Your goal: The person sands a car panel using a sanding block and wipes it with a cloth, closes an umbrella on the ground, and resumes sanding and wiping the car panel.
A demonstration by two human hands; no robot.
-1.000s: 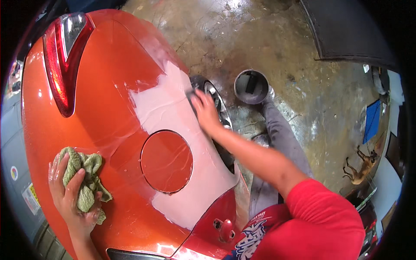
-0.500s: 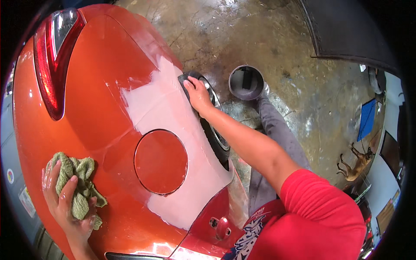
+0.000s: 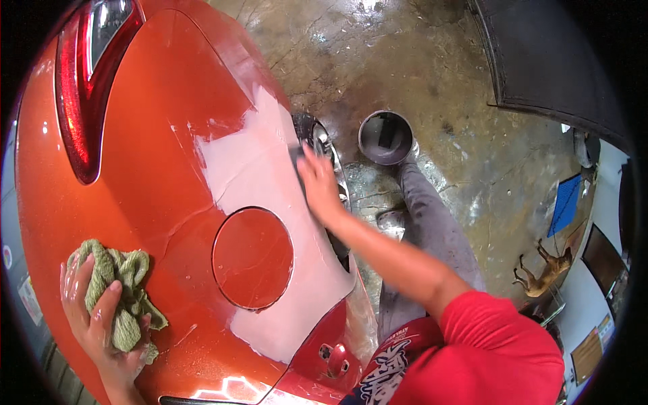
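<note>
My left hand (image 3: 98, 322) grips a bunched, wet green cloth (image 3: 116, 290) against the orange car body (image 3: 155, 175). Over the wheel arch my right hand (image 3: 318, 183) presses a dark sanding block (image 3: 296, 155) to the edge of a pale pinkish filler patch (image 3: 253, 165); its fingers are slightly blurred and cover part of the block. The round fuel flap (image 3: 252, 258) lies between my two hands, its right side bordered by the pale patch. Below my right hand shows part of the wheel (image 3: 324, 145).
A round bucket (image 3: 385, 160) of dark liquid stands on the wet concrete floor (image 3: 432, 61), close to my leg (image 3: 432, 209). A red tail light (image 3: 77, 135) is at upper left. To the right, a brown dog (image 3: 544, 270) lies near a blue mat (image 3: 565, 204). A dark panel (image 3: 553, 61) juts in at upper right.
My right hand has slid toward me along the arch edge with the block. The left hand stays on the cloth, and the whole view has shifted slightly.
</note>
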